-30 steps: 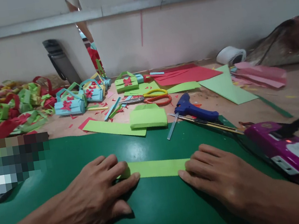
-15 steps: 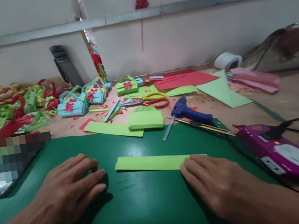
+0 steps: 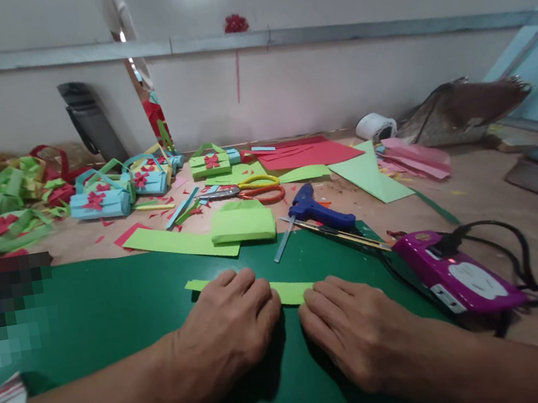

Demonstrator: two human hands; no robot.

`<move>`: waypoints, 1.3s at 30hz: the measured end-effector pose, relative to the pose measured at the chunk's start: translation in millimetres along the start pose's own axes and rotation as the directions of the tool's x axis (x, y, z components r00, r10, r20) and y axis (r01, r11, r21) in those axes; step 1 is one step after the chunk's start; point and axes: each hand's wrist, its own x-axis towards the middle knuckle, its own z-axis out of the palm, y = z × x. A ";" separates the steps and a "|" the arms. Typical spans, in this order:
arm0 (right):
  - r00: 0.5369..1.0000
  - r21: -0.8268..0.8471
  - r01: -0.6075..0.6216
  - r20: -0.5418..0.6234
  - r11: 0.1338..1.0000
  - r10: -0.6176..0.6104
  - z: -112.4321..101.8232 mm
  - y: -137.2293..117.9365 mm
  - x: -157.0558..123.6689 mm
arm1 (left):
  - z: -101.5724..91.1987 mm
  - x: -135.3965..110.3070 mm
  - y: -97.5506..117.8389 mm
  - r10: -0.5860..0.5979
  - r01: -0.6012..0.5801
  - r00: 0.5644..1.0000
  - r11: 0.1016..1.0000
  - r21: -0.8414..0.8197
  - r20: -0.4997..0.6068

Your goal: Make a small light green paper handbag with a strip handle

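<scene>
A light green paper strip (image 3: 291,292) lies across the green mat (image 3: 107,306), partly covered by both hands. My left hand (image 3: 238,314) is closed over its left half, with the fingertips hidden beneath the knuckles. My right hand (image 3: 356,326) presses on the strip's right end, fingers bent and held together. A short stretch of paper shows between the two hands. Just beyond them rests a folded light green paper piece (image 3: 243,224), overlapping another flat green strip (image 3: 179,242).
A blue glue gun (image 3: 320,208) and a cutter (image 3: 339,235) lie behind my right hand, near a purple power strip (image 3: 457,278) with black cables. Farther back are scissors (image 3: 252,190), small blue paper bags (image 3: 100,203), red paper (image 3: 312,153) and a dark bottle (image 3: 93,123).
My left hand has moved right from the bare mat onto the paper strip. My right hand stays at the strip's right end. The camera view has shifted somewhat to the right.
</scene>
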 end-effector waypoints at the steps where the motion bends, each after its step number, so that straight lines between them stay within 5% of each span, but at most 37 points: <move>1: 1.000 0.018 -0.009 -0.022 1.000 0.009 0.6 0.8 0.1 | 1.4 1.7 -1.2 0.010 -0.010 1.000 1.000 0.002 -0.016; 9: 0.971 0.303 -0.182 -0.095 0.936 0.219 5.6 4.9 -1.1 | 3.6 -15.7 -2.6 -0.035 0.023 0.990 0.996 -0.083 -0.135; 19: 0.927 0.475 -0.358 0.077 0.804 0.368 15.5 6.6 -5.1 | 9.2 -33.1 -7.5 -0.163 0.118 0.976 0.952 -0.283 -0.143; 24: 0.869 0.513 -0.471 0.128 0.718 0.478 19.5 7.0 -3.2 | 8.7 -33.5 -10.7 -0.358 0.335 0.934 0.874 -0.352 0.000; 30: 0.783 0.549 -0.598 0.245 0.584 0.572 15.3 11.5 3.0 | -0.3 -32.5 -12.9 -0.427 0.431 0.899 0.829 -0.357 0.093; 39: 0.766 0.504 -0.629 0.270 0.592 0.584 16.1 13.8 4.5 | 0.9 -35.4 -15.4 -0.467 0.472 0.879 0.831 -0.293 0.091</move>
